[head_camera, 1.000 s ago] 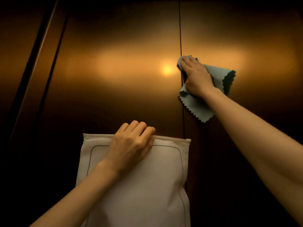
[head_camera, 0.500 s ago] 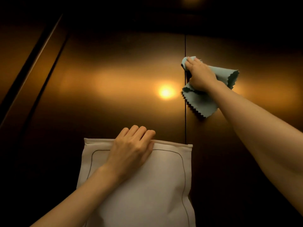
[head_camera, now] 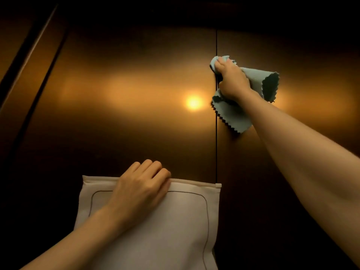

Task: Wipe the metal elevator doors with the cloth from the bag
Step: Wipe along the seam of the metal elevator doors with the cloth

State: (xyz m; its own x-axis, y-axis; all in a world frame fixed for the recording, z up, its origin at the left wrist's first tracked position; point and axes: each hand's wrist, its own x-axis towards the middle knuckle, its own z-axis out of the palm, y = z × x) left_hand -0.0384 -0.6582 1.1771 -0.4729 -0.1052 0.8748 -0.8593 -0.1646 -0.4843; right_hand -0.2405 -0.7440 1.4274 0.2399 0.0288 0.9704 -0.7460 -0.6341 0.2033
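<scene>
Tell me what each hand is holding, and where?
Right hand grips the blue cloth bunched at its middle; left hand holds the white bag by its top edge.

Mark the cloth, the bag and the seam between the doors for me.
cloth (head_camera: 233,117): head view, on the lower flap hanging below the right hand.
bag (head_camera: 175,221): head view, on its flat white front, right of the left hand.
door seam (head_camera: 216,152): head view, on the dark vertical line between cloth and bag.
</scene>
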